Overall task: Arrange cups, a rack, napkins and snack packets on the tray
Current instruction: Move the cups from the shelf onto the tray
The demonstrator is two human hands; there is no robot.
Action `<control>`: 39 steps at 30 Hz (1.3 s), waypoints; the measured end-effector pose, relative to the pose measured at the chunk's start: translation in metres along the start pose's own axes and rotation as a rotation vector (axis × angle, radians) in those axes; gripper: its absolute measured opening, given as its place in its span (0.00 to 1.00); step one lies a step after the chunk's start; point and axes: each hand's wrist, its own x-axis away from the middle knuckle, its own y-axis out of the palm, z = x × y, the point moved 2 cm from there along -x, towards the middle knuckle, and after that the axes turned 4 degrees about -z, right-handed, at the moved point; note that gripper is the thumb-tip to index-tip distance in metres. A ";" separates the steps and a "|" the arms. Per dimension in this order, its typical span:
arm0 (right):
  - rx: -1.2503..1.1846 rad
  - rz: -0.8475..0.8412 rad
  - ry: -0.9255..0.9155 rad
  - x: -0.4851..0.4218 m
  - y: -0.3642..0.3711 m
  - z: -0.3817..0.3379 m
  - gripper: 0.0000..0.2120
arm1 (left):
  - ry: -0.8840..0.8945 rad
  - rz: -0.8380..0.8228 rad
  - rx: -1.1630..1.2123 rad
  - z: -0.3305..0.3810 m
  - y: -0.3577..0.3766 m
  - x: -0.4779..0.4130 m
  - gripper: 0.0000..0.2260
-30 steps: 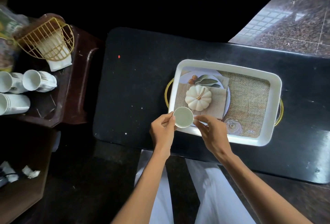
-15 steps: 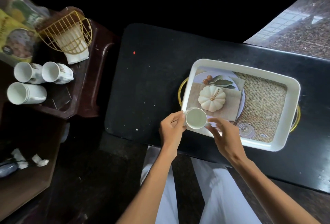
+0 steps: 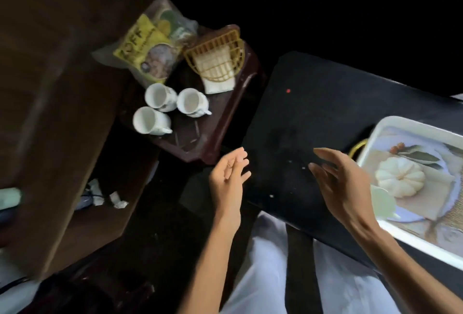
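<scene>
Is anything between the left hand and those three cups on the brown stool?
Nothing visible. The left hand is open and empty, and only the stool's bare corner lies between it and the three cups.

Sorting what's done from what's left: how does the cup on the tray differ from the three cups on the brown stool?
The cup on the tray sits alone on the white tray, half hidden behind the right hand. The three cups on the stool cluster together in full view on the brown stool, near neither hand. All are white and look empty.
</scene>
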 end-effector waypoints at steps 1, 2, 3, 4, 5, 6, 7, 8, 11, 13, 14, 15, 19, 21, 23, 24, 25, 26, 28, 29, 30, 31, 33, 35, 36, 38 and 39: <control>-0.023 -0.026 -0.006 -0.009 0.016 -0.013 0.15 | 0.023 0.032 0.009 0.010 -0.016 -0.010 0.11; -0.043 -0.046 -0.018 -0.017 0.031 -0.025 0.15 | 0.043 0.065 0.017 0.018 -0.031 -0.020 0.11; -0.056 -0.064 -0.036 -0.025 0.047 -0.036 0.15 | 0.055 0.099 0.024 0.025 -0.045 -0.031 0.10; -0.065 -0.084 -0.055 -0.033 0.062 -0.047 0.16 | 0.060 0.133 0.031 0.031 -0.058 -0.041 0.10; -0.072 -0.107 -0.071 -0.040 0.078 -0.057 0.16 | 0.059 0.164 0.042 0.036 -0.071 -0.051 0.10; -0.078 -0.130 -0.083 -0.046 0.091 -0.066 0.16 | 0.056 0.190 0.056 0.039 -0.081 -0.059 0.09; -0.080 -0.151 -0.094 -0.052 0.104 -0.075 0.16 | 0.057 0.211 0.073 0.042 -0.091 -0.066 0.09; -0.079 -0.167 -0.109 -0.057 0.118 -0.084 0.17 | 0.059 0.225 0.090 0.043 -0.099 -0.073 0.09; -0.071 -0.199 -0.153 -0.070 0.151 -0.105 0.16 | 0.053 0.221 0.138 0.046 -0.114 -0.089 0.09; -0.068 -0.208 -0.139 -0.079 0.168 -0.113 0.17 | 0.034 0.201 0.186 0.048 -0.116 -0.097 0.09; -0.054 -0.199 -0.129 -0.084 0.175 -0.116 0.18 | 0.024 0.190 0.217 0.049 -0.114 -0.101 0.10; -0.032 -0.182 -0.121 -0.088 0.181 -0.119 0.19 | 0.013 0.180 0.245 0.051 -0.112 -0.105 0.11; 0.004 -0.114 -0.081 -0.107 0.195 -0.126 0.22 | -0.009 0.143 0.268 0.053 -0.100 -0.116 0.13; -0.040 -0.102 -0.051 -0.114 0.199 -0.127 0.20 | 0.004 0.129 0.244 0.053 -0.093 -0.118 0.13; -0.082 -0.104 -0.041 -0.118 0.202 -0.128 0.16 | 0.029 0.111 0.211 0.052 -0.086 -0.120 0.12; -0.086 -0.101 -0.047 -0.120 0.204 -0.128 0.14 | 0.037 0.103 0.197 0.052 -0.083 -0.120 0.12; -0.081 -0.094 -0.055 -0.122 0.205 -0.128 0.12 | 0.039 0.100 0.184 0.052 -0.081 -0.121 0.12; -0.075 -0.084 -0.058 -0.123 0.206 -0.128 0.11 | 0.035 0.104 0.173 0.052 -0.079 -0.122 0.13; -0.074 -0.058 -0.053 -0.125 0.207 -0.127 0.07 | 0.027 0.116 0.160 0.051 -0.078 -0.125 0.13; -0.068 -0.040 -0.053 -0.126 0.208 -0.127 0.06 | 0.028 0.119 0.154 0.051 -0.078 -0.126 0.13; -0.059 -0.023 -0.056 -0.126 0.208 -0.126 0.04 | 0.031 0.118 0.147 0.051 -0.079 -0.126 0.13; -0.055 -0.009 -0.062 -0.126 0.207 -0.125 0.03 | 0.035 0.115 0.138 0.050 -0.079 -0.127 0.13; -0.058 0.006 -0.071 -0.126 0.205 -0.124 0.03 | 0.049 0.111 0.123 0.049 -0.079 -0.127 0.12; -0.057 0.012 -0.070 -0.125 0.199 -0.120 0.03 | 0.067 0.107 0.105 0.049 -0.077 -0.126 0.12; -0.059 0.015 -0.067 -0.123 0.195 -0.118 0.03 | 0.081 0.103 0.093 0.049 -0.076 -0.125 0.11; -0.077 0.023 -0.053 -0.118 0.185 -0.111 0.03 | 0.123 0.101 0.039 0.048 -0.073 -0.123 0.12; -0.094 0.026 -0.045 -0.114 0.179 -0.107 0.03 | 0.146 0.103 0.006 0.047 -0.070 -0.122 0.12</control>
